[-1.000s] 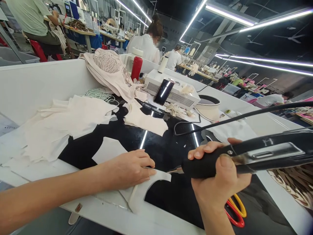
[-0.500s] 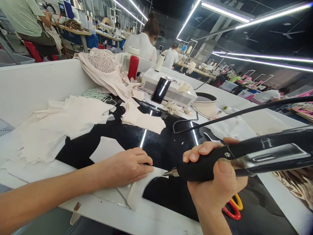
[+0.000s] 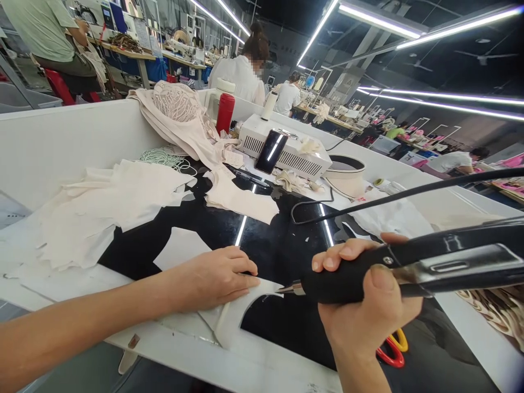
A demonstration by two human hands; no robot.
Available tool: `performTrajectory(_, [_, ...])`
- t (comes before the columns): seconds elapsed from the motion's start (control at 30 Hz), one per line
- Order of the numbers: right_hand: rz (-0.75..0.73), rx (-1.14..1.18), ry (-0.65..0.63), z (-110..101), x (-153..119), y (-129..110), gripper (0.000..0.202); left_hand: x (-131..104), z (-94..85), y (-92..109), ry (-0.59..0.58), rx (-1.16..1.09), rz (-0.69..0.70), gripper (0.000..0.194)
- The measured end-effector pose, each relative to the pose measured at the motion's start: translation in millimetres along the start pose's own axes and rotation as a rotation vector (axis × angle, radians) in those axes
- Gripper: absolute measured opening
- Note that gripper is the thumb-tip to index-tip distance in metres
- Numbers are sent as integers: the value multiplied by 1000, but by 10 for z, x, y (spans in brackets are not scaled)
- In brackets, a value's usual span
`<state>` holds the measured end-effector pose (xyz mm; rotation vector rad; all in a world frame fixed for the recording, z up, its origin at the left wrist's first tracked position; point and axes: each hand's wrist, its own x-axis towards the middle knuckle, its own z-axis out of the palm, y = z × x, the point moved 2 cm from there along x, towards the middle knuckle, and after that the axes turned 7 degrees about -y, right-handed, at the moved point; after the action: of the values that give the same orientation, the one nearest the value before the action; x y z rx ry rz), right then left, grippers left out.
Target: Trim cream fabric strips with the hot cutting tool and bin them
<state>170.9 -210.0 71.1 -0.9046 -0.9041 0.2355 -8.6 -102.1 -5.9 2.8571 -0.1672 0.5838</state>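
My right hand is wrapped round a black corded tool with a pointed metal tip. That tip lies at the right end of a white curved piece near the table's front edge. Fingers bent and together, my left hand presses down on the same piece, just left of the tip; what is under its fingertips is hidden. Behind my left hand rests a pale flat piece on the glossy black surface.
Cream fabric pieces pile at the left. Scissors with red and yellow handles lie beside my right wrist. Behind are a white box, a phone, a red bottle and a round container. A black cable crosses at the right.
My right hand and the tool have shifted slightly to the right. My left hand stays pressed on the white piece, and the whole view has moved a little.
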Motion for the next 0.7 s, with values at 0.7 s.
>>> performTrajectory(0.7, [-11, -48, -17, -29, -159, -39, 36, -130, -53, 338, -132, 128, -280, 57])
